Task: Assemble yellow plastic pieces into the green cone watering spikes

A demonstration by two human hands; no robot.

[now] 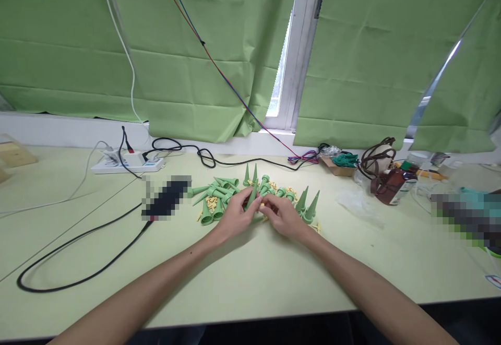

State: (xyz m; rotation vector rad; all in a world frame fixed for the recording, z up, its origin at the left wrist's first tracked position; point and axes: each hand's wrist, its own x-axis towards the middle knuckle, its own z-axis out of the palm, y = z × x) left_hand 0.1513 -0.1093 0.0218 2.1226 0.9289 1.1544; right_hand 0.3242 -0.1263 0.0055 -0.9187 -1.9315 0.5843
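Observation:
My left hand (237, 215) is closed on a green plastic spike (252, 197), its pointed end tilted up. Touching it from the other side, my right hand (282, 214) has its fingers pinched together near a small yellow part (262, 205); the fingers hide most of that part. Left of my hands lies a heap of loose green spikes (206, 214) with small yellow plastic pieces (212, 204) among them. Two spikes (311, 209) stand upright to the right of my right hand, and two more (246, 176) stand behind my hands.
A power strip (127, 165) with plugs lies at the back left. A black cable (80, 289) loops over the left of the table (235, 293). On the right are a plastic bag (360, 204), a brown bottle (395, 186) and a cardboard box (338, 167).

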